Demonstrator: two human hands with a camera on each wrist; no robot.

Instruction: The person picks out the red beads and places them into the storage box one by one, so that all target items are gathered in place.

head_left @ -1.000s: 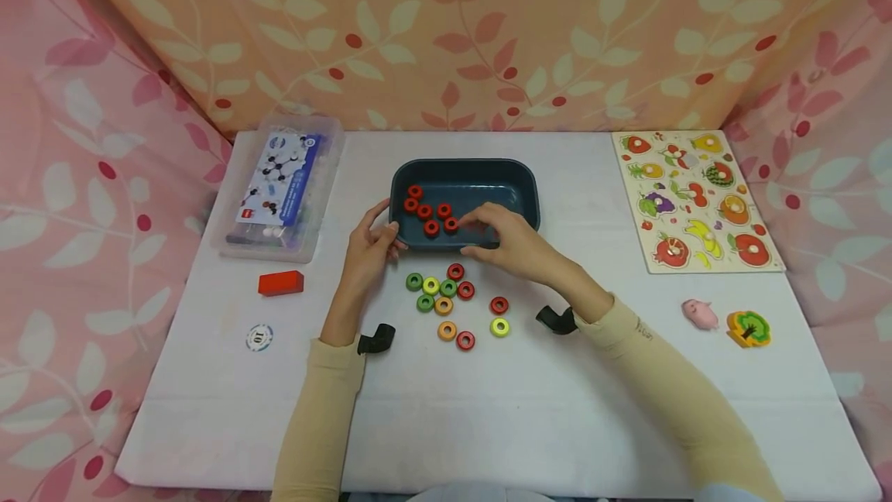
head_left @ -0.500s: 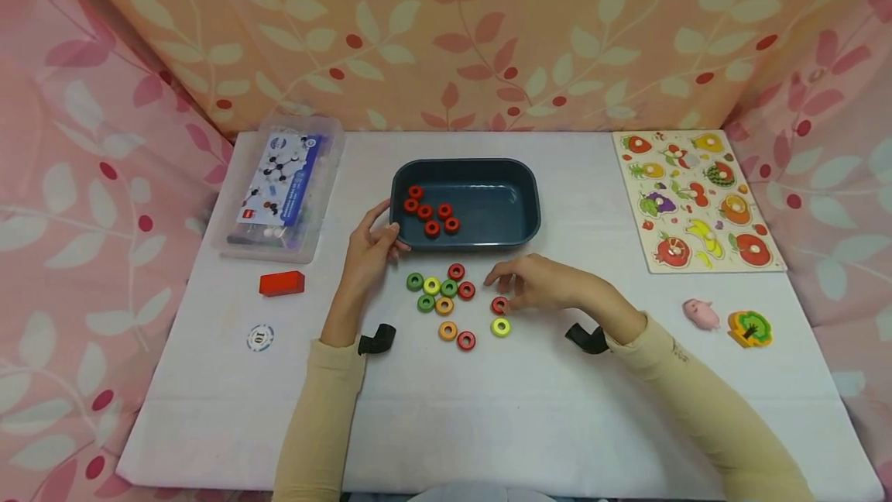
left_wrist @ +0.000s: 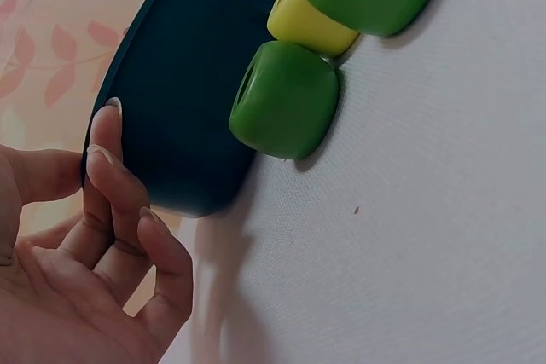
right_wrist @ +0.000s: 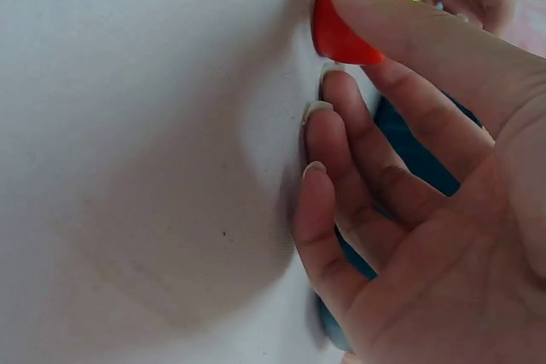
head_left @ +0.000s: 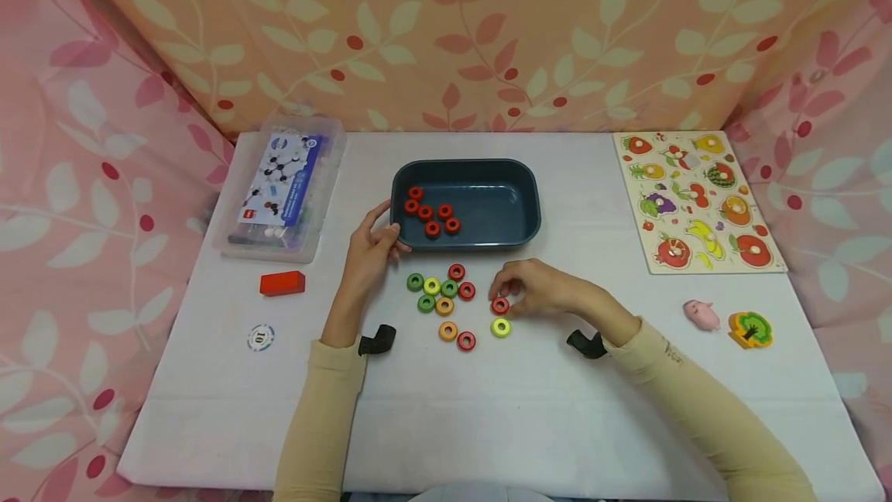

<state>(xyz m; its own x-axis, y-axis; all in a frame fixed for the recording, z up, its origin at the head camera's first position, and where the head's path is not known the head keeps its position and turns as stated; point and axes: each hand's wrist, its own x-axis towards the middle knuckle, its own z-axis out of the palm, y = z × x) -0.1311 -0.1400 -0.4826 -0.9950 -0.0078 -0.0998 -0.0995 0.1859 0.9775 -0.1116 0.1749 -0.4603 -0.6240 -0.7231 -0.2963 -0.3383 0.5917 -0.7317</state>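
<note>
Red ring (right_wrist: 341,36): set on the worktop (head_left: 557,424), just beyond the yellow ring (head_left: 500,334); best gripped squarely at its sides.
Right hand (head_left: 547,289): pinched narrowly about the Red ring; the yellow ring should be left unbrushed.
Left hand (head_left: 369,250): closed on the near-left corner of the tray (head_left: 495,211), which should be held still.
In the tray: six loose red rings (head_left: 433,235).

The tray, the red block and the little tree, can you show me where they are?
Tray (head_left: 491,209): head view, bare floor inside it.
Red block (head_left: 282,283): head view, middle of the block.
Tree (head_left: 753,328): head view, middle of its front.
</note>
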